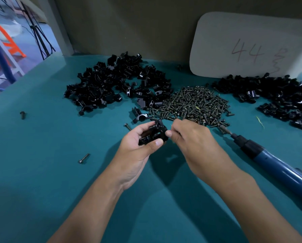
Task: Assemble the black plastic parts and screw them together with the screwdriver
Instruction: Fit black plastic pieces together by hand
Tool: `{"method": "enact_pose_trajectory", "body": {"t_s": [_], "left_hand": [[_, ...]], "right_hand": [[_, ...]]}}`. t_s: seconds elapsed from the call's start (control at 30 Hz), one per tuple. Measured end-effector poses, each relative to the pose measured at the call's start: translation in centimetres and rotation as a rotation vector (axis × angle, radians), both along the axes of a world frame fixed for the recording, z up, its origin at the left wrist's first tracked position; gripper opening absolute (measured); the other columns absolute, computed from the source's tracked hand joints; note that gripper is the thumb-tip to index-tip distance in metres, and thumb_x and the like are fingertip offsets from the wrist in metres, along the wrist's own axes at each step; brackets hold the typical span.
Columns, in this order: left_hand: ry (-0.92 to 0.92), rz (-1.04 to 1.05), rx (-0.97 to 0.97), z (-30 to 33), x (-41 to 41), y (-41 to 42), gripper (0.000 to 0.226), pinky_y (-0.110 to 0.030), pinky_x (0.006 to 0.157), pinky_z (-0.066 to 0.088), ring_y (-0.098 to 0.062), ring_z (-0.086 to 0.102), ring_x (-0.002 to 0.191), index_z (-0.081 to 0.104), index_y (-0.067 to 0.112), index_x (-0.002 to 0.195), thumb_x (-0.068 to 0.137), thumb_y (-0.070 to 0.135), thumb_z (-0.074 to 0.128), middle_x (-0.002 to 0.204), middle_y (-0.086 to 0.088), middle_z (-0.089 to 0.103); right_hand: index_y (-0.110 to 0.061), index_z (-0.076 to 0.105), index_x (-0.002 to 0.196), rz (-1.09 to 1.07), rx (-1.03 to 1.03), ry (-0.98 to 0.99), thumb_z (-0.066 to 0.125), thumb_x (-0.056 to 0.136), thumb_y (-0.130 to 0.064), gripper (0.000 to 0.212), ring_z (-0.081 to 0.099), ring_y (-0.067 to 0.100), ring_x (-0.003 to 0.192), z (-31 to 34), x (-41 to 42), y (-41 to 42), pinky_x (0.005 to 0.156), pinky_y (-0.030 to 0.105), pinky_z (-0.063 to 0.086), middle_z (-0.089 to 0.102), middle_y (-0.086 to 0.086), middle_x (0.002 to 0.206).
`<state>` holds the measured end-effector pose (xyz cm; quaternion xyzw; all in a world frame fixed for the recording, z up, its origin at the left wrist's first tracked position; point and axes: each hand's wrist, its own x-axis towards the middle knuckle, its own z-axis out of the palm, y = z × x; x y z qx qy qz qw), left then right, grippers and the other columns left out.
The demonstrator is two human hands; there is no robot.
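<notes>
Fingers, left hand [139, 142]: curled around a black plastic assembly [153, 133], thumb pressed on its near edge, the other fingers wrapped behind its far side.
Fingers, right hand [187, 135]: bunched together, thumb and forefinger tips meeting at the right end of the assembly; whether they pinch a screw cannot be told, since the tips hide whatever sits between them.
Assembly position: held above the table, between the two hands, its body lying across the left palm and its right end touching the right fingertips.
Screwdriver [272, 162]: blue body with a black collar, lying on the table to the right of the right hand, its tip pointing toward the screw pile; neither hand touches it.
Screw pile [194, 104]: a heap of dark screws just beyond the hands, in the middle of the table.
Left part pile [115, 81]: loose black plastic pieces heaped beyond the left hand, its near edge meeting the screw pile.
Right part pile [278, 99]: more black pieces heaped at the far right, beyond the screwdriver.
Stray screws: one [83, 158] to the left of the left forearm, one [127, 126] just beyond the left fingers, and a dark one [22, 114] well off to the left.
Table [41, 155]: covered in a teal surface.
Card [248, 46]: pale, with rounded corners, standing against the back wall, marked "44" by hand.
</notes>
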<state>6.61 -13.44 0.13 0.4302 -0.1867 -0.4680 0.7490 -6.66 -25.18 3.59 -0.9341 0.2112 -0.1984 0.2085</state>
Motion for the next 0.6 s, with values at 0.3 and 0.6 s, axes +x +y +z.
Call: {"method": "enact_pose_trajectory", "body": {"t_s": [0.3, 0.6], "left_hand": [[-0.048, 0.034, 0.006, 0.3, 0.3, 0.0, 0.055, -0.024, 0.097, 0.054, -0.022, 0.066, 0.119, 0.059, 0.011, 0.125, 0.072, 0.002, 0.073, 0.124, -0.011, 0.071], [-0.196, -0.012, 0.066, -0.4, -0.1, 0.0, 0.046, -0.026, 0.102, 0.051, -0.017, 0.066, 0.117, 0.059, 0.011, 0.126, 0.086, -0.010, 0.068, 0.114, -0.001, 0.075]], "right_hand": [[-0.036, 0.051, 0.097, 0.077, 0.037, 0.141, 0.046, 0.102, -0.040, 0.008, 0.052, 0.004, 0.086, 1.5, -0.6, -1.2, 0.073, 0.031, 0.043, 0.052, -0.015, 0.090], [-0.025, 0.034, 0.080, 0.058, -0.067, 0.268, 0.024, 0.100, -0.047, 0.031, 0.045, 0.011, 0.066, 0.8, -0.7, -0.4, 0.055, 0.035, 0.031, 0.044, -0.007, 0.070]]}}
